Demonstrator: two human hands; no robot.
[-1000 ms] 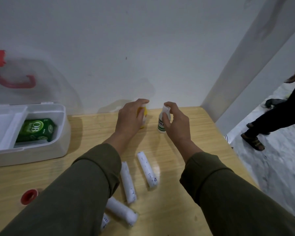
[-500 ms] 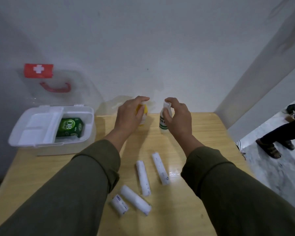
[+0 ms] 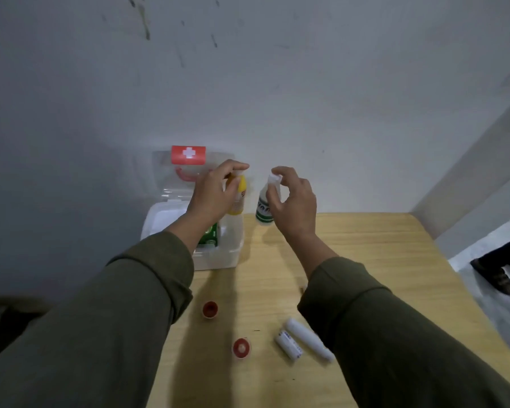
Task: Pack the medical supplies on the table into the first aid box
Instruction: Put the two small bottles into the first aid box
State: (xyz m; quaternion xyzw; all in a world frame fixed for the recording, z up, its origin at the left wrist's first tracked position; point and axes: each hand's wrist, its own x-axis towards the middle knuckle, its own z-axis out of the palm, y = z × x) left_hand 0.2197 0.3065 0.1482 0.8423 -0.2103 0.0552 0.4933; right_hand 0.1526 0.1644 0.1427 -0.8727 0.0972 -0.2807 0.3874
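My left hand (image 3: 215,192) grips a yellow bottle (image 3: 238,198) and holds it in the air over the right end of the white first aid box (image 3: 218,257). My right hand (image 3: 293,201) pinches the cap of a white bottle with a green label (image 3: 264,209), lifted just above the table to the right of the box. The box stands open, its clear lid with a red cross sticker (image 3: 188,154) leaning on the wall. A green carton (image 3: 209,235) lies inside. Two white rolls (image 3: 289,345) (image 3: 306,338) and two red-centred tape rolls (image 3: 210,309) (image 3: 241,347) lie on the wooden table (image 3: 365,245).
The table stands against a grey-white wall; its right edge runs beside a tiled floor where another person's foot (image 3: 495,275) stands. My sleeves cover the near part of the table.
Both hands have lifted their bottles off the table and carried them left toward the box. My view has swung left, so the box now sits in the middle.
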